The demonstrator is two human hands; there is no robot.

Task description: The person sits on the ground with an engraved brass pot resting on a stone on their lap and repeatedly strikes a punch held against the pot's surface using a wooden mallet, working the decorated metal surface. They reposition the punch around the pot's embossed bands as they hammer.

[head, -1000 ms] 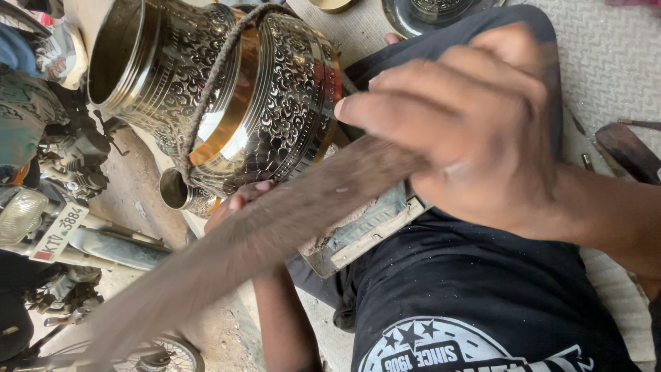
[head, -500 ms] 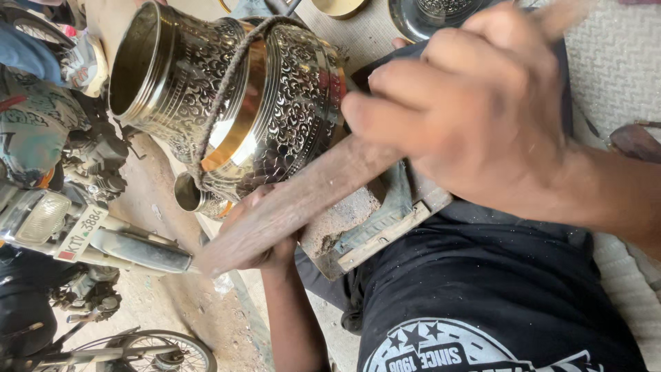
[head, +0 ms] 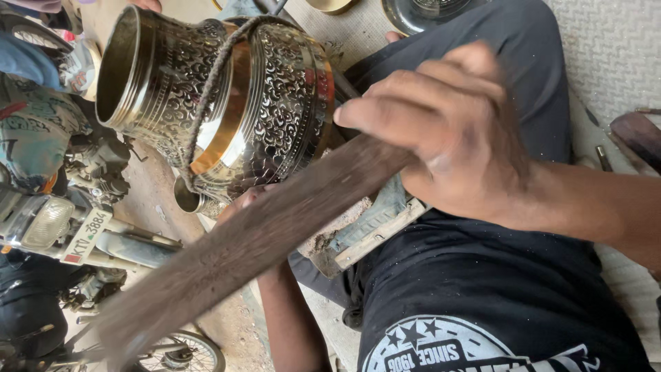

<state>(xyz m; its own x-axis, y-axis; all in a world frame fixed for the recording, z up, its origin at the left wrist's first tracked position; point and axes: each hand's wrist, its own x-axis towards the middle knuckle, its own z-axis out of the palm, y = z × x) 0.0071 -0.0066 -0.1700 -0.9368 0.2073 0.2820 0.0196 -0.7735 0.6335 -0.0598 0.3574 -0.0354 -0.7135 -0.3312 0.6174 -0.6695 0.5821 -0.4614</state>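
my right hand (head: pixel 447 131) is clenched round a wooden stick (head: pixel 234 248) (blurred) slanting just below the brass pot (head: pixel 227 103) over my lap, while my left hand (head: pixel 241 203), mostly hidden, touches the pot's underside.

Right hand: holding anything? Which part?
Yes. The right hand grips a long, flat wooden stick at its upper end; the rest angles down-left, motion-blurred. The left hand, mostly hidden, sits under the engraved brass pot.

Motorbike (head: pixel 62 220), maybe bicycle wheel (head: pixel 182 355).
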